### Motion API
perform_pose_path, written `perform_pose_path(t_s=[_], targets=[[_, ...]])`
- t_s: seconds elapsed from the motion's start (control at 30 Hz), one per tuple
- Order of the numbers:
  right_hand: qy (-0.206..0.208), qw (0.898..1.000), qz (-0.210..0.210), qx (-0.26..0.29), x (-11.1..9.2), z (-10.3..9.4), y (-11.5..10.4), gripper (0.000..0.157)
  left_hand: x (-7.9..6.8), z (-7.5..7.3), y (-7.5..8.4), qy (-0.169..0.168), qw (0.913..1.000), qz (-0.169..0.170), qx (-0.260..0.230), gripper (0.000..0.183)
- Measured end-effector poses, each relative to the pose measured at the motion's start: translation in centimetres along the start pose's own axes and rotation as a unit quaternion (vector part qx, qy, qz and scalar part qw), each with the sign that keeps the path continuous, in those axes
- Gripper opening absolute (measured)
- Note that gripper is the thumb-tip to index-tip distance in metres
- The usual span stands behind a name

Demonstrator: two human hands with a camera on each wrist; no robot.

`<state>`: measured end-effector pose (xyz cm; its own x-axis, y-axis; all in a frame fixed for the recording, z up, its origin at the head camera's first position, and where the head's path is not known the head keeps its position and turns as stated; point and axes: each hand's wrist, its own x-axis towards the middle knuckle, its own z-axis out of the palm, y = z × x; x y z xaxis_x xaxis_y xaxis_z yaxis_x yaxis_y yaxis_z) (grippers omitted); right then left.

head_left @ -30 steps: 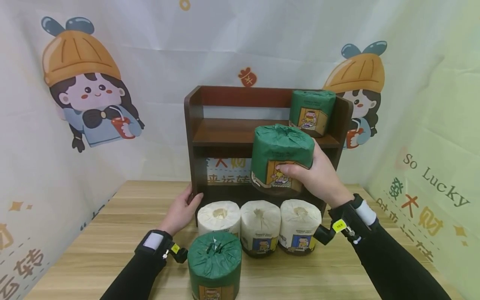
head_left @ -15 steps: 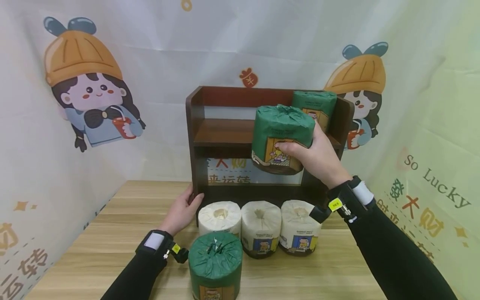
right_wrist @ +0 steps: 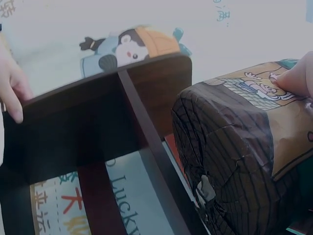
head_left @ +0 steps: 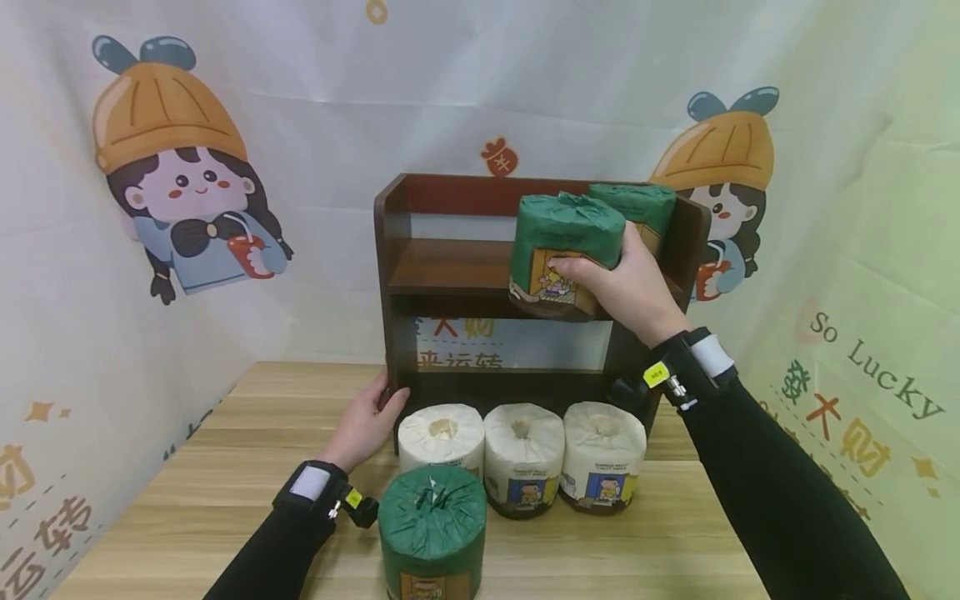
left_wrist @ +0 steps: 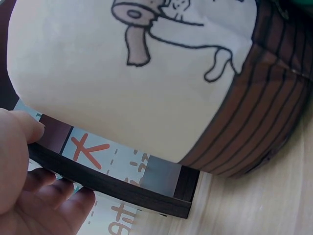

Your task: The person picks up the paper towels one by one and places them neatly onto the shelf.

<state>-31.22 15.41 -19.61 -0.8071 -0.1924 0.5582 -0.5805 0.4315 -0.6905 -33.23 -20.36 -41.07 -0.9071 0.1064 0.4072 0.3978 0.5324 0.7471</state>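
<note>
My right hand (head_left: 630, 283) grips a green-wrapped toilet roll (head_left: 566, 242), its thumb across the printed front. The roll is held upright near the upper board of a dark wooden shelf (head_left: 442, 265), left of and in front of another green roll (head_left: 645, 204). Whether its base touches the board I cannot tell. In the right wrist view the held roll's brown striped base (right_wrist: 220, 147) faces the camera. My left hand (head_left: 366, 425) holds the shelf's left side panel low down. In the left wrist view its thumb and fingers (left_wrist: 73, 210) lie on opposite sides of that panel (left_wrist: 112, 183).
Three cream-wrapped rolls stand in a row before the shelf: left (head_left: 442, 433), middle (head_left: 523, 450) and right (head_left: 603, 450). Nearer to me, another green roll (head_left: 433, 525) stands on the wooden table (head_left: 600, 558), partly hiding the left cream one. A printed cloth (head_left: 337, 125) hangs behind.
My right hand has raised the green toilet roll from in front of the shelf's lower opening to the upper board's level, partly covering the roll behind. The left hand keeps its hold.
</note>
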Motion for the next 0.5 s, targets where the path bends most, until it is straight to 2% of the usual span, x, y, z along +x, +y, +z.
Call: perform_pose_path(t_s=[0.13, 0.33, 0.5], targets=[[0.005, 1.000, 0.015, -0.011, 0.41, 0.07, 0.41, 0.084, -0.04, 0.06, -0.08, -0.002, 1.0000, -0.002, 0.000, 0.056], [-0.003, 1.000, 0.000, -0.006, 0.87, 0.18, 0.56, 0.081, 0.05, 0.06, -0.27, -0.004, 1.0000, 0.000, -0.006, 0.056], [-0.004, 0.999, 0.041, -0.001, 1.08, 0.41, 0.28, 0.101, 0.02, -0.02, -0.24, -0.003, 0.9999, 0.003, -0.009, 0.056]])
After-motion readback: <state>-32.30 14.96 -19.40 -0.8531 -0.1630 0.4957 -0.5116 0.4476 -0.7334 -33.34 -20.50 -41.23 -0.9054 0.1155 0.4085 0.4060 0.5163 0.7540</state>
